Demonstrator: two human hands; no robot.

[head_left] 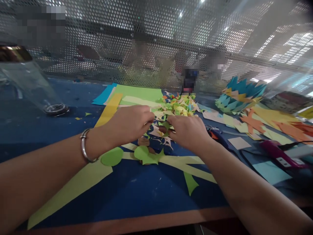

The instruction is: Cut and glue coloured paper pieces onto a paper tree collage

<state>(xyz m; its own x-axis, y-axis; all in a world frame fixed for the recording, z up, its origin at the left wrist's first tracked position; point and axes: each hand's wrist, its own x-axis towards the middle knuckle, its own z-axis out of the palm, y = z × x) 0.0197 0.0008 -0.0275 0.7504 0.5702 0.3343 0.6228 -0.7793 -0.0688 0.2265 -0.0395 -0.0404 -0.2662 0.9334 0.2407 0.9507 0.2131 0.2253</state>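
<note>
My left hand (133, 122) reaches over the middle of the blue table, its fingers curled together. What lies in them, if anything, is hidden. Facing it, my right hand (188, 130) has its fingers and thumb bent around a green paper scrap (166, 128). Small paper offcuts (156, 130) lie between the two hands. Just beyond them rises a pile of mixed paper scraps (182, 106). Nearer to me are a green paper circle (112, 157), a cut green piece (149, 155) on brown round pieces, and pale green strips (176, 162).
A clear glass bottle (29, 86) stands at left. Coloured sheets (139, 93) and a yellow strip (110, 109) lie behind my left hand. At right are a folded-paper bowl (241, 96), orange paper pieces (253, 122) and a purple power strip (281, 156). A perforated metal screen (110, 62) borders the back.
</note>
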